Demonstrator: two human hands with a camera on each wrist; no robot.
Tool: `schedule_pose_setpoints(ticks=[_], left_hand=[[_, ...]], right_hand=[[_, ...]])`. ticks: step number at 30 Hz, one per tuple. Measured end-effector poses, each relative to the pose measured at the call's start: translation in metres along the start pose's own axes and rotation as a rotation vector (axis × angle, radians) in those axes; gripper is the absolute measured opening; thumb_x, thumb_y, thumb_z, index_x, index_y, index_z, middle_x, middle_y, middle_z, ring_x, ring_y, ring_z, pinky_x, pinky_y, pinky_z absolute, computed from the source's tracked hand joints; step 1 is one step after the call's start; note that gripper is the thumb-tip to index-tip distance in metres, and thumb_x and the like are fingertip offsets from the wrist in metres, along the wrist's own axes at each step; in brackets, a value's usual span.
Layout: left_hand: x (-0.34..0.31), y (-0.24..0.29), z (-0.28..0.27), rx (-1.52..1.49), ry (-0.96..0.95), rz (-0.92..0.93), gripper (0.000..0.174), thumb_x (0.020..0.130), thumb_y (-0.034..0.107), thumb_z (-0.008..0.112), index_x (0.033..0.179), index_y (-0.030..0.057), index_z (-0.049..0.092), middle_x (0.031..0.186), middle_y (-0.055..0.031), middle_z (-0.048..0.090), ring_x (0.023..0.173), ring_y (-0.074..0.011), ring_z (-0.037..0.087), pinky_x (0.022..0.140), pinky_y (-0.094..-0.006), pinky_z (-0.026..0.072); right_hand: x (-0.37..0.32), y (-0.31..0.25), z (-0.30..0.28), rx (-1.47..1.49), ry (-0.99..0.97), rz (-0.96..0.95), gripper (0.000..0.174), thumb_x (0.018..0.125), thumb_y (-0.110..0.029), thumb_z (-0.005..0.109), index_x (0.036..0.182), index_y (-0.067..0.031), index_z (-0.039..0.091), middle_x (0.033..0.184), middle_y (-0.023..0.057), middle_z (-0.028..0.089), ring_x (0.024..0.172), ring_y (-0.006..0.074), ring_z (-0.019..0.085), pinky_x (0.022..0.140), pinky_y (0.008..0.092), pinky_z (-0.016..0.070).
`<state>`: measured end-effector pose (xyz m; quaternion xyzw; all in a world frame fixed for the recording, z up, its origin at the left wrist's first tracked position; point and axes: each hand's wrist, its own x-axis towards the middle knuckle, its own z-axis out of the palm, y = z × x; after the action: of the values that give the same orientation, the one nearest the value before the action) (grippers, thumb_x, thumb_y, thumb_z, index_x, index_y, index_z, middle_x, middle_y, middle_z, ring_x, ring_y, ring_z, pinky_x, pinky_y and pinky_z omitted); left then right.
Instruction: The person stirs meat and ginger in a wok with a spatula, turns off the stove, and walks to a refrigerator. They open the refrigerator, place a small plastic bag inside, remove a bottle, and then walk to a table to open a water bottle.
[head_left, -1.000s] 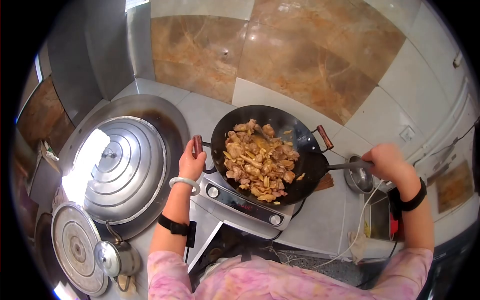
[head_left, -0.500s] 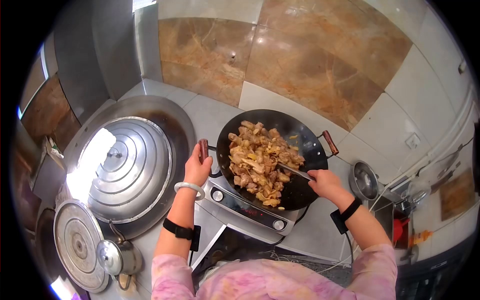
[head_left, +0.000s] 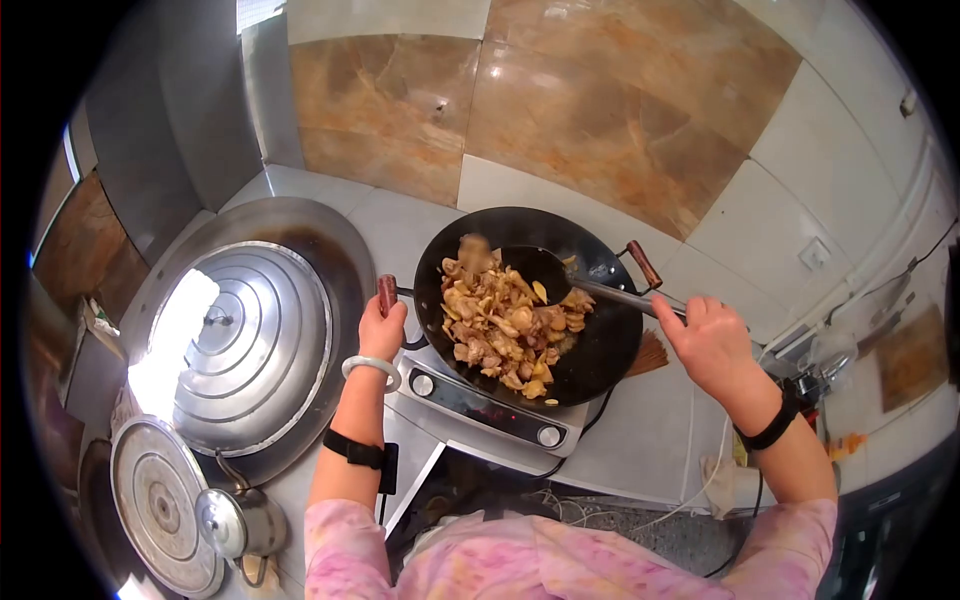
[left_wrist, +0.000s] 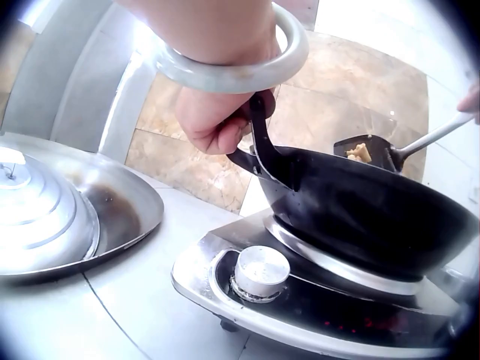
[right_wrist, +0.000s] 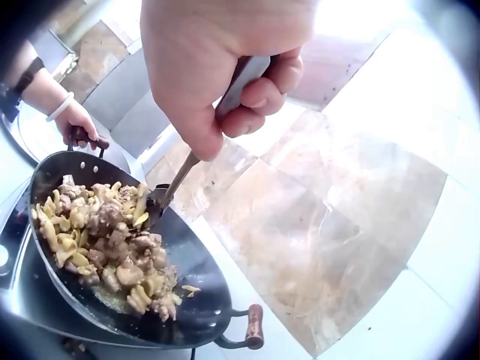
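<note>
A black wok (head_left: 600,370) holds browned meat pieces with yellow slices (head_left: 505,325). The left hand (head_left: 381,330) grips the wok's left wooden handle (head_left: 387,290); in the left wrist view that hand (left_wrist: 217,124) is curled round it beside the wok (left_wrist: 360,210). The right hand (head_left: 712,350) grips the metal handle of a spatula (head_left: 625,297), its blade over the far part of the wok. In the left wrist view the blade (left_wrist: 367,150) shows above the rim with some food on it. The right wrist view shows the right hand's fingers (right_wrist: 259,105) wrapped round the spatula handle (right_wrist: 180,176).
The wok stands on a cooktop with knobs (head_left: 485,412). At the left are a large pan with a domed metal lid (head_left: 250,350), a flat round lid (head_left: 165,505) and a small metal pot (head_left: 240,520). A brush (head_left: 648,355) lies right of the wok.
The right hand moved inward with the spatula, then back out to the right and up. The spatula's blade is now over the wok's far side, and the food has shifted. The left hand keeps its grip.
</note>
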<state>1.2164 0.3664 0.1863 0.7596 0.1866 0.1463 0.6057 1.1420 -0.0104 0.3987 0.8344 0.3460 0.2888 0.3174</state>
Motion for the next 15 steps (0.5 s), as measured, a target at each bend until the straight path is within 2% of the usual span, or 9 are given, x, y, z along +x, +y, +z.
schedule_pose_setpoints(ticks=[4,6,7,8,10,11,12,14,15], left_hand=[[0.006,-0.009,0.000,0.030,-0.012,0.015,0.041,0.076,0.027,0.057,0.105,-0.0012,0.056,0.085,-0.0133,0.061,0.079,-0.0232,0.059,0.074,-0.0332,0.0450],[0.006,-0.011,0.001,0.031,-0.011,0.032,0.041,0.076,0.027,0.057,0.105,-0.0011,0.056,0.085,-0.0139,0.061,0.080,-0.0239,0.059,0.075,-0.0335,0.0448],[0.006,-0.011,0.000,0.031,-0.005,0.048,0.041,0.076,0.028,0.057,0.106,-0.0009,0.055,0.086,-0.0146,0.061,0.081,-0.0247,0.059,0.076,-0.0338,0.0446],[0.005,-0.011,0.000,0.025,-0.002,0.046,0.041,0.076,0.028,0.057,0.106,-0.0009,0.055,0.086,-0.0146,0.061,0.081,-0.0247,0.059,0.076,-0.0338,0.0446],[0.003,-0.009,0.000,0.039,0.000,0.043,0.042,0.076,0.028,0.056,0.107,-0.0008,0.055,0.088,-0.0161,0.061,0.083,-0.0267,0.059,0.077,-0.0348,0.0442],[0.002,-0.009,0.000,0.036,0.002,0.044,0.042,0.076,0.028,0.056,0.107,-0.0008,0.055,0.088,-0.0161,0.061,0.083,-0.0267,0.059,0.077,-0.0348,0.0442],[0.002,-0.008,-0.001,0.047,-0.011,0.043,0.042,0.076,0.028,0.056,0.107,-0.0009,0.054,0.088,-0.0164,0.060,0.082,-0.0274,0.059,0.077,-0.0352,0.0442],[0.001,-0.009,0.000,0.058,-0.025,0.044,0.042,0.077,0.028,0.056,0.107,-0.0010,0.054,0.088,-0.0167,0.060,0.082,-0.0281,0.059,0.077,-0.0356,0.0441],[0.000,-0.010,0.001,0.040,0.008,0.081,0.040,0.077,0.027,0.057,0.105,-0.0017,0.054,0.084,-0.0121,0.059,0.076,-0.0222,0.056,0.071,-0.0327,0.0441]], right_hand=[[-0.004,0.021,-0.029,0.003,-0.084,0.030,0.031,0.070,-0.009,0.057,0.100,-0.0100,0.063,0.066,0.0071,0.050,0.061,0.0230,0.053,0.051,0.0319,0.0435],[-0.004,0.038,-0.040,0.102,-0.326,0.068,0.024,0.070,-0.011,0.058,0.093,-0.0112,0.065,0.064,0.0085,0.052,0.064,0.0251,0.055,0.053,0.0351,0.0444],[0.001,0.045,-0.049,0.163,-0.484,0.108,0.016,0.067,-0.012,0.059,0.082,-0.0097,0.067,0.065,0.0091,0.058,0.068,0.0269,0.058,0.056,0.0385,0.0448],[0.005,0.053,-0.051,0.157,-0.483,0.104,0.016,0.067,-0.012,0.059,0.082,-0.0097,0.067,0.065,0.0091,0.058,0.068,0.0269,0.058,0.056,0.0385,0.0448],[0.017,0.070,-0.055,0.370,-0.749,0.106,0.019,0.061,-0.014,0.067,0.080,-0.0111,0.067,0.065,0.0119,0.058,0.065,0.0288,0.058,0.057,0.0390,0.0447],[0.026,0.074,-0.057,0.420,-0.876,0.163,0.015,0.064,-0.014,0.063,0.076,-0.0057,0.068,0.077,0.0071,0.066,0.076,0.0277,0.061,0.063,0.0379,0.0474],[0.036,0.073,-0.058,0.418,-0.873,0.163,0.015,0.064,-0.014,0.063,0.076,-0.0057,0.068,0.077,0.0071,0.066,0.076,0.0277,0.061,0.063,0.0379,0.0474],[0.051,0.068,-0.060,0.663,-1.027,0.096,0.021,0.065,-0.015,0.066,0.083,-0.0067,0.069,0.080,0.0109,0.066,0.078,0.0294,0.062,0.068,0.0378,0.0484],[0.052,0.058,-0.053,0.744,-1.018,0.051,0.019,0.067,-0.015,0.063,0.084,-0.0058,0.068,0.081,0.0129,0.066,0.079,0.0302,0.062,0.070,0.0388,0.0484]])
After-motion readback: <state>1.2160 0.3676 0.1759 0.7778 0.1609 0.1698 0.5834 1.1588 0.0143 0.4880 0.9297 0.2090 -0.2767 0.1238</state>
